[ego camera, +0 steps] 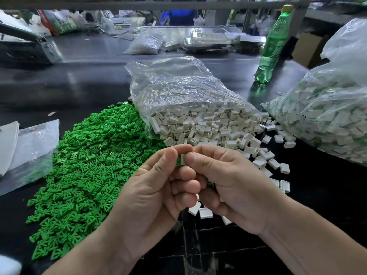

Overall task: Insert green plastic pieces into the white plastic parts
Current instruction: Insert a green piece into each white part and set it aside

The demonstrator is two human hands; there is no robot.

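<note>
Two big clear bags take up most of the dark table [83, 80]. One bag [327, 108] sits at the right edge, stuffed with white parts with green showing among them. The other bag [178, 92] lies on its side in the middle, its mouth toward the person, and white plastic parts [214, 128] spill out of it across the table in front of and beside the hands. Left of that bag spreads a wide heap of green plastic pieces [83, 165], touching the bag's lower edge. A flat clear bag [33, 145] lies at the left, its corner over the green heap. A green bottle [272, 50] with a yellow cap stands upright behind the two big bags, near the far right.

Both hands meet above the near edge of the piles. The left hand [155, 197] is curled, thumb and forefinger pinched together at the top. The right hand [230, 187] is curled too, its thumb pressing against the left fingertips. Between the two thumbs shows a small white part [183, 158] with a sliver of green beside it, gripped by both hands. Whether the green is already seated inside cannot be told.
</note>
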